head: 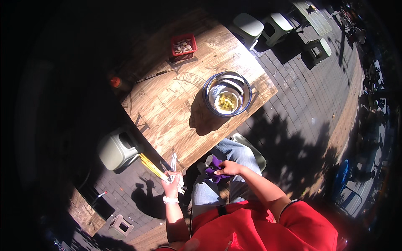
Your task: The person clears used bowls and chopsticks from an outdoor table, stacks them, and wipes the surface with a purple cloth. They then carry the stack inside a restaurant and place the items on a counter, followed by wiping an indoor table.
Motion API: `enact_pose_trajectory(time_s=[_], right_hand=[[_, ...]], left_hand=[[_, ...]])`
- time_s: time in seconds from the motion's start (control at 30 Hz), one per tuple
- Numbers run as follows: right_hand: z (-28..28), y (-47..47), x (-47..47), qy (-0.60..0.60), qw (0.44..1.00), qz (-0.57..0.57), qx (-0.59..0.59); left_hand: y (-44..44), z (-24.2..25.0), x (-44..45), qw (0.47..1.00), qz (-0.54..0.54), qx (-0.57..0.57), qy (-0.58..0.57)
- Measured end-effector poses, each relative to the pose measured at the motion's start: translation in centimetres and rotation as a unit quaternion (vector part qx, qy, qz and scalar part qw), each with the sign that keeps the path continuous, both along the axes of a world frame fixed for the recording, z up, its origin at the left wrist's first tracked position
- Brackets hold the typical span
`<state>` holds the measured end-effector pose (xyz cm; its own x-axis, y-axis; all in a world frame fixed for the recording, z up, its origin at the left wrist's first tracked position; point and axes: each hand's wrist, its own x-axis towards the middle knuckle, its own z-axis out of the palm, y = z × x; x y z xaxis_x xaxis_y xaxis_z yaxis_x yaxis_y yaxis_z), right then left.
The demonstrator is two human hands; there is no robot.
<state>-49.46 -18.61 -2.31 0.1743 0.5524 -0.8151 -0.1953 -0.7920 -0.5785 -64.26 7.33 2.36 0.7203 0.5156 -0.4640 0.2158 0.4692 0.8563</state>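
Note:
My left hand point(171, 185) is closed around several yellow chopsticks point(153, 168) and some crumpled white tissue or wrapper point(174, 161). It is beside the near left corner of a wood-patterned table point(163, 116). In my right hand point(230, 168) is a bunched purple cloth point(215, 171), held above my lap. On the table stands a large blue-rimmed bowl point(250, 97). Stacked inside are smaller bowls point(230, 78), and one white bowl point(216, 102) contains yellow-green food scraps point(226, 102) in liquid.
A red basket point(195, 47) with pale garlic-like pieces stands farther back. Near it lie a dark stick point(155, 76) and an orange-capped bottle point(115, 82), partly in shadow. Plastic stools point(117, 150) surround the table. Another table point(84, 211) is at the lower left. Paving point(289, 100) lies to the right.

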Motion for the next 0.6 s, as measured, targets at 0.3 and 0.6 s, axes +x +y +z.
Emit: enact_pose_trajectory(time_s=[0.3,0.6], right_hand=[[5.4,-20.3,12.3,0.092,0.823,-0.546,0.126],[3.5,-28.7,40.0,0.124,0.799,-0.541,0.233]], left_hand=[[-8.0,-0.2,6.7,0.998,0.048,-0.017,0.021],[-16.1,-5.1,10.1,0.934,0.294,0.047,0.198]])
